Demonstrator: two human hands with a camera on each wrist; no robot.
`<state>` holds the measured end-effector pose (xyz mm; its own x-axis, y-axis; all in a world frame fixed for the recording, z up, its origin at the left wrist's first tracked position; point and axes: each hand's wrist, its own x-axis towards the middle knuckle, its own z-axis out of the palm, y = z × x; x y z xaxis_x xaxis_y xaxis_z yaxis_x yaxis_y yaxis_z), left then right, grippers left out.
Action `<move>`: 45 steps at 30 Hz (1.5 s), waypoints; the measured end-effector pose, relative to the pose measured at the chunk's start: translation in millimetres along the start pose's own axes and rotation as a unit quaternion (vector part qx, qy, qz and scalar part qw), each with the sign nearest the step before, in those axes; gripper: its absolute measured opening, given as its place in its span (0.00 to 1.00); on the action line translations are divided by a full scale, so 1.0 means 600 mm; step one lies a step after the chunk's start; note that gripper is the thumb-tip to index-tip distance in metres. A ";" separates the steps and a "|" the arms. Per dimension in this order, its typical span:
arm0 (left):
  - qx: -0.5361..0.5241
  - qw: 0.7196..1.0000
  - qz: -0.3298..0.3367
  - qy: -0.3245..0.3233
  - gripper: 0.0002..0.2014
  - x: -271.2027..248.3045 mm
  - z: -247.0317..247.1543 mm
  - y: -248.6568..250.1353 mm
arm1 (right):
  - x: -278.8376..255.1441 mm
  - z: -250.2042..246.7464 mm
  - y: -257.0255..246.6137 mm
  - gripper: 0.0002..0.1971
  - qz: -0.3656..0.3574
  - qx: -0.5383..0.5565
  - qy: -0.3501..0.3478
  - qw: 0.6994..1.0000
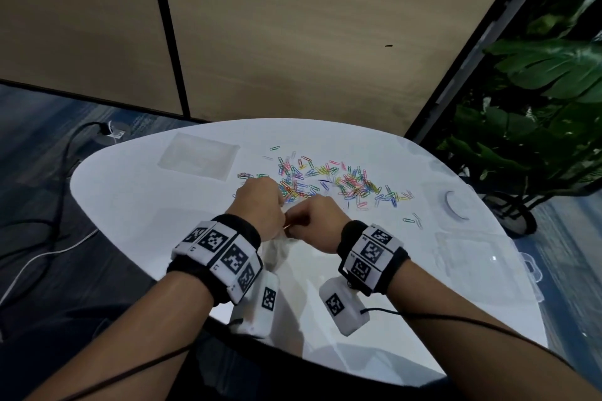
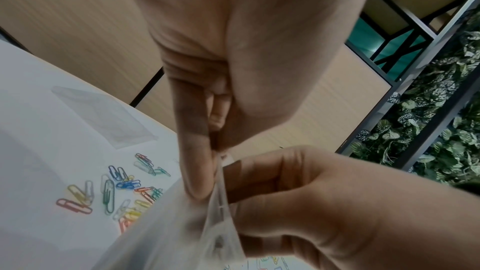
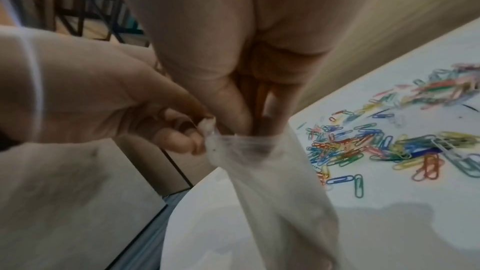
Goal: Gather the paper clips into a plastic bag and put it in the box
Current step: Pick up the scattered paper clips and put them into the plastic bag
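Many coloured paper clips point(image 1: 329, 179) lie scattered on the white table point(image 1: 136, 205), beyond my hands. A clear plastic bag point(image 1: 277, 251) hangs between my hands above the table. My left hand point(image 1: 280, 208) pinches one side of the bag's rim point(image 2: 221, 174) between thumb and forefinger. My right hand point(image 1: 290, 225) holds the opposite side, with its fingertips point(image 3: 244, 118) dipped into the bag's mouth point(image 3: 241, 143). Something thin and orange shows between the right fingers; I cannot tell what it is. The clear plastic box point(image 1: 472, 257) sits at the table's right edge.
A flat stack of spare clear bags point(image 1: 198, 156) lies at the back left of the table. A round white ring point(image 1: 456, 205) rests at the far right. A leafy plant point(image 1: 537, 91) stands beyond the right edge. Cables point(image 1: 49, 205) run on the floor at left.
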<state>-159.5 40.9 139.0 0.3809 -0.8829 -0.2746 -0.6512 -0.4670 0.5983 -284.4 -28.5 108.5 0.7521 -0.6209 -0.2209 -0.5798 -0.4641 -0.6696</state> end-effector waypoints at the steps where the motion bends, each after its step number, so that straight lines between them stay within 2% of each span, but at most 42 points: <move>1: -0.004 1.000 0.001 0.003 0.12 0.001 -0.002 -0.002 | 0.002 -0.003 0.002 0.09 0.008 0.069 0.016 0.997; 4: -0.018 1.000 -0.003 0.010 0.08 0.002 -0.009 -0.013 | 0.011 -0.026 0.026 0.09 0.061 0.275 0.075 0.956; 6: -0.027 0.999 -0.009 0.014 0.10 0.002 -0.015 -0.024 | 0.021 -0.049 0.069 0.09 0.124 0.285 0.104 0.945; 7: -0.031 0.999 -0.012 0.016 0.11 0.002 -0.020 -0.030 | 0.026 -0.056 0.100 0.14 0.173 0.245 0.098 0.949; 8: -0.037 0.999 -0.016 0.020 0.12 0.001 -0.025 -0.037 | 0.028 -0.060 0.132 0.22 0.234 0.174 0.074 0.954; 10: -0.048 0.998 -0.023 0.026 0.12 -0.001 -0.038 -0.051 | 0.027 -0.051 0.188 0.40 0.340 0.022 0.009 0.940; 11: -0.055 0.998 -0.027 0.029 0.12 -0.002 -0.045 -0.060 | 0.028 -0.039 0.210 0.46 0.360 -0.037 -0.017 0.932; 13: -0.067 0.996 -0.036 0.037 0.12 -0.005 -0.059 -0.080 | 0.038 -0.013 0.237 0.52 0.346 -0.129 -0.041 0.928; 16: -0.078 0.994 -0.050 0.050 0.12 -0.008 -0.081 -0.114 | 0.067 0.014 0.234 0.49 0.321 -0.169 0.003 0.932; 20: -0.072 0.993 -0.069 0.062 0.12 -0.010 -0.099 -0.148 | 0.106 0.045 0.220 0.39 0.283 -0.181 0.056 0.940; 24: -0.048 0.994 -0.072 0.070 0.13 -0.008 -0.104 -0.163 | 0.124 0.056 0.213 0.17 0.232 -0.238 0.078 0.940; 26: -0.042 0.994 -0.073 0.073 0.13 -0.008 -0.105 -0.164 | 0.129 0.054 0.207 0.12 0.218 -0.275 0.083 0.933; 31: -0.034 0.995 -0.067 0.058 0.12 -0.009 -0.100 -0.161 | 0.134 0.035 0.200 0.08 0.237 -0.291 0.061 0.925; 36: -0.033 0.996 -0.065 0.053 0.11 -0.005 -0.093 -0.158 | 0.113 -0.005 0.229 0.08 0.302 -0.139 0.110 0.937; 38: -0.032 0.996 -0.064 0.050 0.11 -0.003 -0.091 -0.154 | 0.102 -0.020 0.241 0.07 0.330 -0.008 0.133 0.935; 39: -0.033 0.996 -0.063 0.049 0.11 -0.003 -0.090 -0.151 | 0.098 -0.025 0.241 0.07 0.332 0.096 0.143 0.927; 40: -0.033 0.996 -0.062 0.047 0.12 -0.003 -0.088 -0.147 | 0.094 -0.029 0.234 0.09 0.324 0.219 0.152 0.908; 42: -0.034 0.997 -0.061 0.045 0.13 -0.002 -0.085 -0.138 | 0.089 -0.036 0.205 0.08 0.293 0.426 0.166 0.840; 44: -0.033 0.997 -0.060 0.042 0.13 -0.001 -0.081 -0.129 | 0.082 -0.042 0.160 0.12 0.266 0.548 0.151 0.778; 45: -0.033 0.997 -0.059 0.041 0.13 -0.001 -0.079 -0.125 | 0.080 -0.045 0.138 0.15 0.253 0.579 0.127 0.765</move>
<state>-79.8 78.7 130.3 0.5068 -0.8134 -0.2855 -0.5552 -0.5613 0.6137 -304.7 -113.4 61.6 0.3530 -0.7074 -0.6123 0.0003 0.6546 -0.7560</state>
